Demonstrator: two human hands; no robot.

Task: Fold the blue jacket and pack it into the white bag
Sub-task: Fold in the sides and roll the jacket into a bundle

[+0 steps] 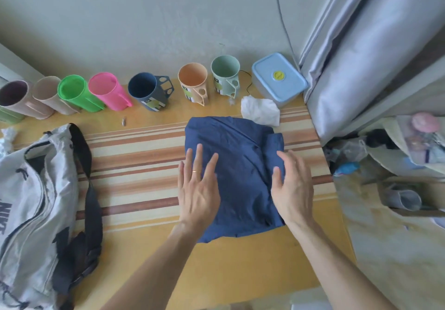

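Observation:
The blue jacket lies folded into a rough square on the striped tabletop, right of centre. My left hand rests flat on its left part, fingers spread, a ring on one finger. My right hand lies on the jacket's right edge, fingers apart and slightly curled, holding nothing. The white bag with a dark strap lies at the left of the table, its zipped top partly open.
A row of coloured cups stands along the wall: green, pink, dark blue, orange, pale green. A blue lidded box and crumpled white tissue sit behind the jacket. A curtain hangs right.

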